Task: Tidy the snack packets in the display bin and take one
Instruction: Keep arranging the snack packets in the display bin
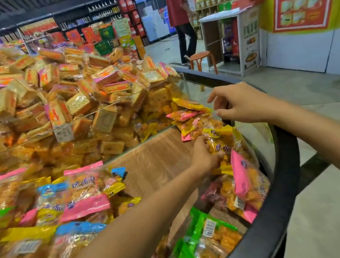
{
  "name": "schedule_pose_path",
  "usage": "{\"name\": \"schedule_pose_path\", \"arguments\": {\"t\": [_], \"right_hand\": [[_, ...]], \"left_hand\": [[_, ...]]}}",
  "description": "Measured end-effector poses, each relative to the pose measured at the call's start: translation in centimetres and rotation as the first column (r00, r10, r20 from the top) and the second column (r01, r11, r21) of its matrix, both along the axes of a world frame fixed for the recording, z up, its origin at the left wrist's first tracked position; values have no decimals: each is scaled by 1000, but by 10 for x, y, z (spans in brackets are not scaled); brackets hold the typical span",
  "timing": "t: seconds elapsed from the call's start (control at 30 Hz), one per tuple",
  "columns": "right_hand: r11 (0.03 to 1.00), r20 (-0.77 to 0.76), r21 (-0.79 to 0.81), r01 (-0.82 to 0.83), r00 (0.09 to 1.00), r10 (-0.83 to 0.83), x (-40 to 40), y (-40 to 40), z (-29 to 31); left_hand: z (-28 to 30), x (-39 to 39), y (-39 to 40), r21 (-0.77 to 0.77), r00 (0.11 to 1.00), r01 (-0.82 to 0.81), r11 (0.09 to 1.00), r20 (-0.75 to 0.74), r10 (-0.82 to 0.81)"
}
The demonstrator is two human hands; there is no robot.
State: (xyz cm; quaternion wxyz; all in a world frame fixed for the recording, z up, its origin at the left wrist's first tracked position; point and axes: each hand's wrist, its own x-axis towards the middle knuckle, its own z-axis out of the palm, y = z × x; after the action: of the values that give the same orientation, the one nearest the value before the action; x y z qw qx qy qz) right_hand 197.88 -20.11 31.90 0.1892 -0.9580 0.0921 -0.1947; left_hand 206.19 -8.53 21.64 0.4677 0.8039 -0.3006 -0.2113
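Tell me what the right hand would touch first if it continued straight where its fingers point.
Probably the pink-edged snack packet, lying just beyond the right hand toward the piled packets; depth is unclear, so it might pass above it.

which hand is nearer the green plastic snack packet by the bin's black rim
Left. The left hand grips a yellow packet up the bin from the green packet; the right hand is farther, at the far corner.

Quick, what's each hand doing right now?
Left hand: grips a yellow snack packet.
Right hand: fingers curled, hovering over the packets; whether it pinches anything cannot be told.
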Motion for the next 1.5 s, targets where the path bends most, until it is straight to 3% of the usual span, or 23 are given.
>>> {"name": "schedule_pose_path", "arguments": {"t": [0.33, 0.43, 0.53, 0.6, 0.73, 0.87, 0.97, 1.13, 1.23, 1.33, 1.43, 1.5], "right_hand": [[999, 19, -17, 42, 999, -41, -5, 35, 11], [953, 112, 291, -83, 992, 52, 6, 97, 29], [657, 48, 745, -116, 991, 121, 36, 171, 43], [569, 53, 815, -108, 992, 112, 59, 211, 47], [588, 159, 799, -126, 987, -5, 87, 256, 29], [650, 178, 743, -159, 983, 37, 99, 269, 9], [637, 219, 740, -215, 973, 74, 100, 268, 8], [667, 213, 710, -228, 971, 105, 105, 265, -4], [550, 157, 798, -247, 966, 206, 100, 271, 2], [295, 65, 927, -232, 874, 481, 87, 280, 7], [227, 18, 943, -243, 718, 696, 73, 284, 13], [195, 33, 944, -267, 663, 748, 70, 284, 15]], "left_hand": [[93, 18, 127, -217, 985, -173, 961, -49, 166], [109, 13, 187, -263, 971, -239, 935, -69, 229], [113, 4, 233, -286, 956, -292, 913, -67, 285], [114, 0, 257, -307, 948, -318, 897, -87, 307], [116, -2, 290, -340, 923, -385, 858, -119, 367], [120, 9, 301, -270, 915, -400, 876, -61, 398], [122, 18, 299, -280, 913, -408, 869, -108, 394], [118, 15, 300, -288, 905, -414, 863, -35, 423], [120, 16, 305, -348, 881, -436, 830, 22, 472], [119, 25, 309, -372, 832, -497, 784, 52, 552], [121, 33, 314, -400, 737, -578, 712, 118, 665], [124, 33, 316, -415, 700, -595, 688, 153, 697]]}}
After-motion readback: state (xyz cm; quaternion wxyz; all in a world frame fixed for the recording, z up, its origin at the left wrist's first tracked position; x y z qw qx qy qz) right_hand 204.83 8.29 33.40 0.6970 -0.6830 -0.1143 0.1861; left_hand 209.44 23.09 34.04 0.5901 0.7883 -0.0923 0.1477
